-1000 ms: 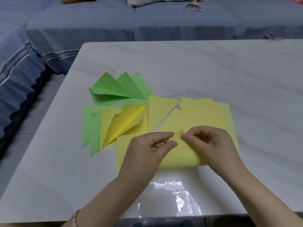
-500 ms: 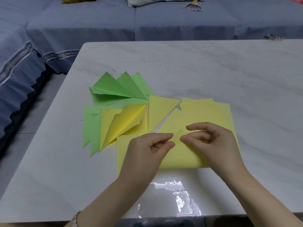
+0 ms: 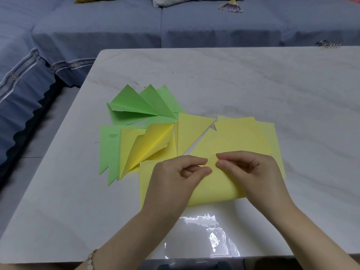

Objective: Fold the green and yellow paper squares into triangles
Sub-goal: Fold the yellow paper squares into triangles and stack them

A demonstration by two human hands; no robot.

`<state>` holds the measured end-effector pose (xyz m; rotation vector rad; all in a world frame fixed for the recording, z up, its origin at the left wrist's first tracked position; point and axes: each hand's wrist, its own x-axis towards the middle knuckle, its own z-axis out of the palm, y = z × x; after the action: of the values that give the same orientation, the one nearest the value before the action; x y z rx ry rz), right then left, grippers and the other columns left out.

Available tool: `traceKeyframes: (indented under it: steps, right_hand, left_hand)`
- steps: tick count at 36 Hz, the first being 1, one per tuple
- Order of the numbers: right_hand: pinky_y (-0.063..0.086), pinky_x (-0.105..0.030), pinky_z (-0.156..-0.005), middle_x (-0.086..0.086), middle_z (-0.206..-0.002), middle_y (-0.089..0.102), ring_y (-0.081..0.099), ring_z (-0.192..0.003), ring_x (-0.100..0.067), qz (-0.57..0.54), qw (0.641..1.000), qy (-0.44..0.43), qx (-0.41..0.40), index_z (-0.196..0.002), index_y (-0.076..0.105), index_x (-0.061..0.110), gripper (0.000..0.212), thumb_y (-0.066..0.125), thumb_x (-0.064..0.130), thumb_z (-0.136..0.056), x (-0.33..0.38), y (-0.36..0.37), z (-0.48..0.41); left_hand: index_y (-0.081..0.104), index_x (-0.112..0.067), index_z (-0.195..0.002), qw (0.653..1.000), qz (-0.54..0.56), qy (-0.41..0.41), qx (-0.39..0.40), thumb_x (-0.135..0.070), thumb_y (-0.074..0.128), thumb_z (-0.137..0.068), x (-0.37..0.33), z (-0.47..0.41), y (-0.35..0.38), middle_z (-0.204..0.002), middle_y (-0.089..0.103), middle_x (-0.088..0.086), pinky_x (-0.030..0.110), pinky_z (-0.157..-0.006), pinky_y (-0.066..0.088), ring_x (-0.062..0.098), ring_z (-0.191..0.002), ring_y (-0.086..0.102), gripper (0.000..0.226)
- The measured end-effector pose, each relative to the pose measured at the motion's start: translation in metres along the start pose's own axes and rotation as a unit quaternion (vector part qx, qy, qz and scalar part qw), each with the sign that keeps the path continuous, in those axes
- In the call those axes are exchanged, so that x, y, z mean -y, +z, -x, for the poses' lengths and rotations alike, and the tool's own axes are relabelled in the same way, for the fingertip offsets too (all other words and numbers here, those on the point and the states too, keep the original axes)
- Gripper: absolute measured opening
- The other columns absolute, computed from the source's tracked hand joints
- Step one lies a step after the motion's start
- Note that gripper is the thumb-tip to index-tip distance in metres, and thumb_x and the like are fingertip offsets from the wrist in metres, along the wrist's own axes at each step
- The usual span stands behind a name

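Yellow sheet (image 3: pixel 214 189) half folded on the worktop (image 3: pixel 253 84).
My left hand (image 3: pixel 175 178) and right hand (image 3: pixel 251 172) each pinch its upper layer, fingers curled; green triangles (image 3: pixel 136 103) lie beyond.

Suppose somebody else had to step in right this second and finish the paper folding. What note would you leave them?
Left grip and right grip: both pinch the lifted corner of the yellow sheet, which is bent over but not yet creased flat, near the table's front edge.
Done: green triangles fanned at the far left, one yellow triangle beside them.
Left: press this crease, then fold the flat yellow squares lying under it.
One folded yellow piece stands half open; it may need re-pressing.
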<state>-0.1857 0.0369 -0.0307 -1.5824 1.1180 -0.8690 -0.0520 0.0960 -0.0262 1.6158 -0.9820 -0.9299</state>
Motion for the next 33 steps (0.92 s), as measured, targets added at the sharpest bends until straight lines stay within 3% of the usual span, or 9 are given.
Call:
traceKeyframes:
  steps: [15,21,33]
  right_hand:
    - [0.038,0.001,-0.066,0.035,-0.069,0.064,0.059,-0.076,0.016,0.026,0.999,-0.039,0.023,-0.074,0.068,0.033,0.030,0.067,0.003,-0.079,-0.0044,-0.0020,0.0004]
    - [0.039,-0.001,-0.065,0.032,-0.068,0.065,0.060,-0.073,0.013,0.022,0.999,-0.040,0.018,-0.074,0.068,0.033,0.029,0.068,0.004,-0.078,-0.0051,-0.0005,-0.0013]
    - [0.039,-0.001,-0.062,0.024,-0.064,0.067,0.060,-0.065,0.010,0.003,1.000,-0.027,0.011,-0.074,0.069,0.029,0.026,0.069,0.003,-0.078,-0.0061,-0.0021,-0.0005]
  left_hand:
    - [0.069,-0.037,-0.069,1.000,0.001,-0.003,-0.006,-0.017,0.078,-0.071,0.0020,-0.0010,0.0009,-0.062,0.066,-0.016,0.005,-0.061,0.042,-0.003,-0.054,0.053,0.022]
    - [0.071,-0.039,-0.075,1.000,0.001,-0.017,0.000,-0.018,0.083,-0.064,0.0034,0.0004,0.0023,-0.060,0.066,-0.022,0.005,-0.070,0.046,-0.009,-0.070,0.062,0.027]
    - [0.070,-0.038,-0.073,1.000,0.013,-0.015,-0.009,-0.014,0.079,-0.070,0.0013,0.0003,0.0050,-0.068,0.069,-0.019,0.003,-0.062,0.043,-0.007,-0.058,0.059,0.026]
